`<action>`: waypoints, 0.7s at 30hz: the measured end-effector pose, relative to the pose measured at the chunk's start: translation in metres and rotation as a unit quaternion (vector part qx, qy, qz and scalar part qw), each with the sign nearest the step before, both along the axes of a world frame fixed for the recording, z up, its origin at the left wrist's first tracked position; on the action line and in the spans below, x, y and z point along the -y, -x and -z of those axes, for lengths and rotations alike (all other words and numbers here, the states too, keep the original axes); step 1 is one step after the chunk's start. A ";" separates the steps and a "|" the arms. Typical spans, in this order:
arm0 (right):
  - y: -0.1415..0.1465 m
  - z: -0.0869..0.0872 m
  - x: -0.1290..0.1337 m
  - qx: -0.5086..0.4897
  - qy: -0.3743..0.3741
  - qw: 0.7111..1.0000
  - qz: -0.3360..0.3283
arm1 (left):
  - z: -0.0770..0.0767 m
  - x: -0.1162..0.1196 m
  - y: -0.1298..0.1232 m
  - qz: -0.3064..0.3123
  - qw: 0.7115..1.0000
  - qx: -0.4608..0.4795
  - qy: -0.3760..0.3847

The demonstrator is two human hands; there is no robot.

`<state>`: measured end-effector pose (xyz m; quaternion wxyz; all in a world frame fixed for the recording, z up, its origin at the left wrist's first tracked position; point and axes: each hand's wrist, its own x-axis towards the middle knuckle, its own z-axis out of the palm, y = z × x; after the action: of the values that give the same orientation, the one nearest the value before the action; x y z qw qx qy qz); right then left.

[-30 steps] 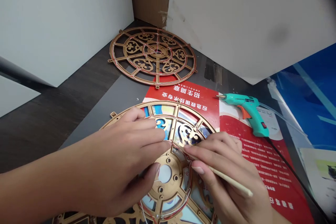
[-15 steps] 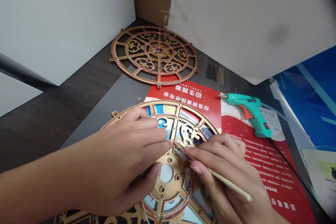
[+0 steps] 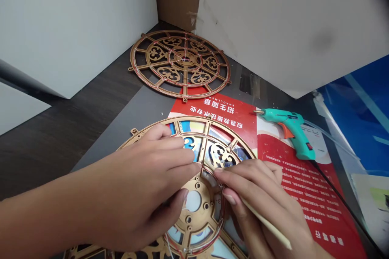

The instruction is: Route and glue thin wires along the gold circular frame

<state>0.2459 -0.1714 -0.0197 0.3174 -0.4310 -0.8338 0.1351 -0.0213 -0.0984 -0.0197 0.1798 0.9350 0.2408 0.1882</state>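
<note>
**Pale Stick [image 3: 269, 226] Slanted Over the Near Wheel Frame [image 3: 202, 221], Tip Close to the Left Hand [image 3: 148, 180]**

The near wheel frame, a gold openwork piece, lay flat, its lower part cut off by the picture's bottom edge. Thin red and white wires [image 3: 221, 218] ran along the inner ring around its hub, and one stretch passed beneath the fingers on the far side of that hub.

The right hand [image 3: 270, 198], over the right part of the near wheel frame, pinched the pale stick between thumb and fingers. The stick's long axis ran from the spoke joint just beyond the hub out toward the frame's near right, where the blunt end stuck out past the grip. Its tip met the inner ring just to the right of the left index finger, leaving only a narrow gap between the two hands.

The left hand covered the left part of the frame with its fingers curled, the index tip down at that joint and the thumb apart, nearer the hub. Whether it trapped a wire there, I could not tell.

Beyond the near wheel frame lay a far wheel frame [image 3: 185, 73], similarly wired. To the near frame's right, a teal glue gun [image 3: 288, 126] rested on a red and white printed sheet [image 3: 299, 182].
</note>
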 end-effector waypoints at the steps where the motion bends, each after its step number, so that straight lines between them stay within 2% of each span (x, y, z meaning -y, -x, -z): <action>1: 0.000 -0.001 0.000 0.003 -0.002 1.000 0.000 | 0.000 0.000 0.000 0.003 1.000 0.002 0.001; 5: 0.003 -0.003 0.001 0.015 0.005 1.000 0.005 | -0.001 0.001 0.002 -0.005 1.000 -0.009 -0.006; 11: -0.001 -0.003 -0.003 0.071 0.010 0.997 -0.033 | 0.001 0.002 0.002 -0.006 1.000 -0.006 0.000; 15: -0.001 -0.003 -0.003 0.068 0.008 0.997 -0.028 | 0.001 0.001 0.000 0.004 0.999 -0.009 0.032; 21: 0.002 -0.004 -0.002 0.089 0.003 0.996 -0.024 | 0.001 0.001 0.000 -0.001 1.000 -0.006 0.022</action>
<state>0.2437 -0.1698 -0.0161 0.2374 -0.4219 -0.8685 0.1069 -0.0209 -0.0992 -0.0204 0.1989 0.9317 0.2465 0.1778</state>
